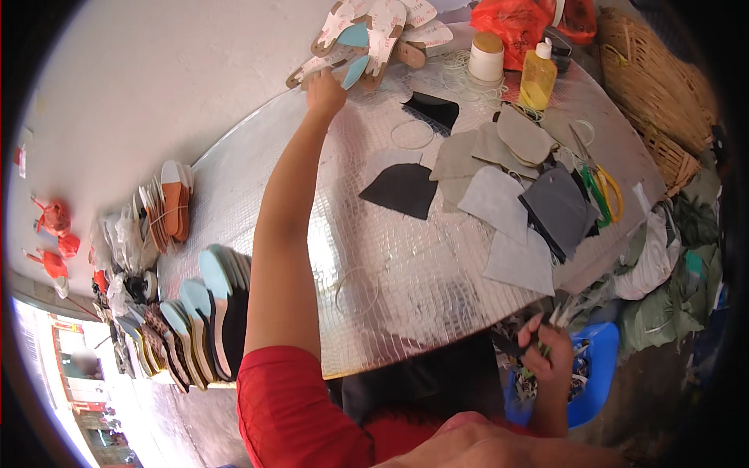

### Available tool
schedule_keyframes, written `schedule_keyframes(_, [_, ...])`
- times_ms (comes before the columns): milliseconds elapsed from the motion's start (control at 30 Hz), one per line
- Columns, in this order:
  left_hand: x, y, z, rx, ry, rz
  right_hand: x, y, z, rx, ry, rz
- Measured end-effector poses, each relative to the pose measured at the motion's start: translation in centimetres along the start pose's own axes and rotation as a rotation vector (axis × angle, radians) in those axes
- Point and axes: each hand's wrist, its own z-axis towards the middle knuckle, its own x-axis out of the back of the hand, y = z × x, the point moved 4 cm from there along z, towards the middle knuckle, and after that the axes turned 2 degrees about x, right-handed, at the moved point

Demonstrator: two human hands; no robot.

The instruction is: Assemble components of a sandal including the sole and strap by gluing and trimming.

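Head: left hand (325, 93) on white insole (329, 60); long axis slants right-forward

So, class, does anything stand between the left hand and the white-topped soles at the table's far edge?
Nothing visible does: the left hand is right at the white-topped soles, seemingly touching one on the pile's left side.

The person wears a red top (320, 425); its short left sleeve (285, 390), softly creased, ends above the elbow. The left hand (325, 92) and right hand (552, 355) are bare. Black cloth (429, 378) covers the lap beside the worktop's (406, 269) near edge.
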Motion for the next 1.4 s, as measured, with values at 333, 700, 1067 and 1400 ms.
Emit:
schedule_keyframes(333, [-0.1,-2.9,3.4,-0.078,-0.098,0.344,-0.5,-0.3,0.8,-0.091,-0.006,-0.032])
schedule_keyframes(700, [12.1,2.4,-7.2,0.271,0.185,-0.553,-8.8,2.0,0.6,0.181,0.05,-0.428])
schedule_keyframes(1067, [16.6,10.9,-39.0,0.346,-0.595,-1.708,-16.2,2.2,-1.7,0.843,-0.069,-0.796])
schedule_keyframes(1400, [17.3,10.7,-46.4,0.548,-0.591,-1.903,-15.7,6.6,-4.4,0.938,-0.157,-1.157])
